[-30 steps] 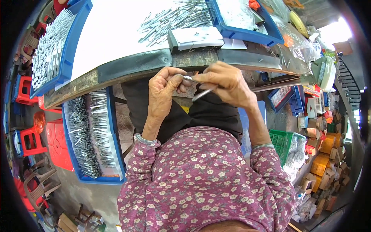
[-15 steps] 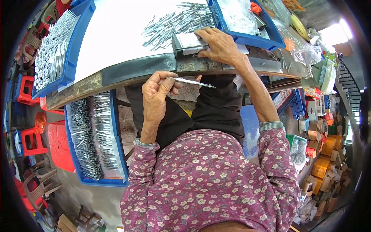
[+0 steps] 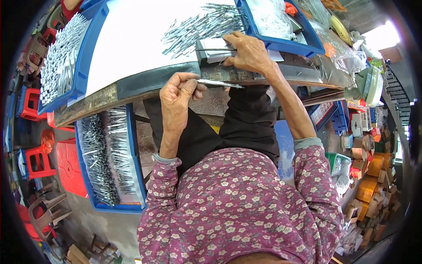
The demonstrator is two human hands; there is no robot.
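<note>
My left hand pinches one end of a slim white-and-silver pen-like stick, held nearly level just off the table's front edge. Its thin tip points right. My right hand is closed round the right end of a small white-and-grey block at the table edge, with the fingers above and the thumb below. A thin dark bar crosses the block and runs in toward that hand; the fingers hide where it ends. Behind the block lies a loose heap of similar slim sticks.
A blue tray of upright white sticks stands at the table's left. Below it, another blue tray holds two rows of sticks. At the back right is a blue bin with clear plastic bags. Red stools stand on the left.
My left hand has risen slightly toward the table edge, and the stick is tilted less. A dark bar now shows higher across the block under my right hand, which has hardly shifted.
</note>
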